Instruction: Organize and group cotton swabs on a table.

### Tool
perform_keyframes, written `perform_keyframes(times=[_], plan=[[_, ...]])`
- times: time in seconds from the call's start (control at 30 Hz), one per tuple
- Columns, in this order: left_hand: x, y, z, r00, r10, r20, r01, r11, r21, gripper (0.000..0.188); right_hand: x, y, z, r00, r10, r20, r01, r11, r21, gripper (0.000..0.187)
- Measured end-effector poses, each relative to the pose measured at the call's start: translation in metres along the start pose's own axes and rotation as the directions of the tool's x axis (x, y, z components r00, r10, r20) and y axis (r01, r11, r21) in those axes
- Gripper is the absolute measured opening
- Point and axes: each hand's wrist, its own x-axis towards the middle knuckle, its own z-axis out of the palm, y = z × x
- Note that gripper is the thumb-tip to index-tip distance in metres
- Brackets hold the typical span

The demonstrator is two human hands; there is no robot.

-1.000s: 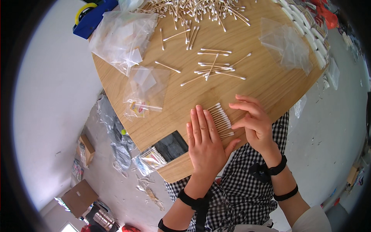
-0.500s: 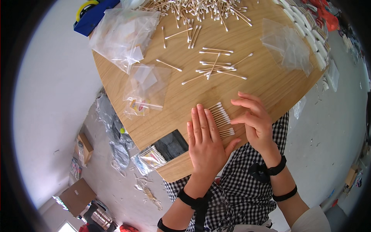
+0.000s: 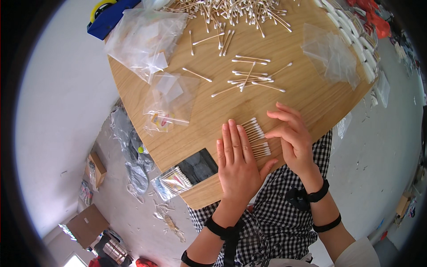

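My left hand [image 3: 239, 167] lies flat near the table's front edge, fingers stretched out over the left part of a row of cotton swabs [image 3: 253, 129]. The white tips of that row stick out to the right of my fingers. A gap splits it into a far group and a smaller near group of swabs [image 3: 262, 150]. My right hand [image 3: 293, 138] hovers at the tips with its fingers bent and apart, one fingertip close to the far group. Nothing shows between its fingers. The swabs' left ends are hidden beneath my left hand.
A loose pile of swabs [image 3: 235, 11] covers the far side, with scattered swabs [image 3: 251, 78] nearer. Clear plastic bags [image 3: 147, 40] lie left and another bag [image 3: 329, 53] right. A dark panel [image 3: 200, 167] beside a filled swab packet [image 3: 173, 182] sits front left. White bundles [image 3: 351, 35] line the right edge.
The gap in the row has moved farther from me, with more swabs in the near group and fewer in the far one. My hands have hardly moved.
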Motion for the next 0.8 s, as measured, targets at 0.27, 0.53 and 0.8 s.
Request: perform_keyframes(times=[0.27,0.53,0.8], plan=[[-0.0005,-0.0008,0.0002,1.000,-0.002,-0.010,0.002,1.000,-0.002,0.103,0.0017,-0.0023,0.0032,1.000,0.004,0.024,-0.003,0.999,-0.036,0.019],[-0.0003,0.0000,-0.0005,1.000,-0.014,-0.013,0.014,1.000,0.020,0.098,0.0032,-0.0044,0.0009,1.000,0.006,0.016,-0.006,0.999,-0.040,0.020],[-0.0005,-0.0002,-0.0001,1.000,-0.017,-0.020,0.017,1.000,0.004,0.098,0.0037,-0.0050,0.0048,1.000,0.008,0.029,-0.005,0.995,-0.097,0.019]])
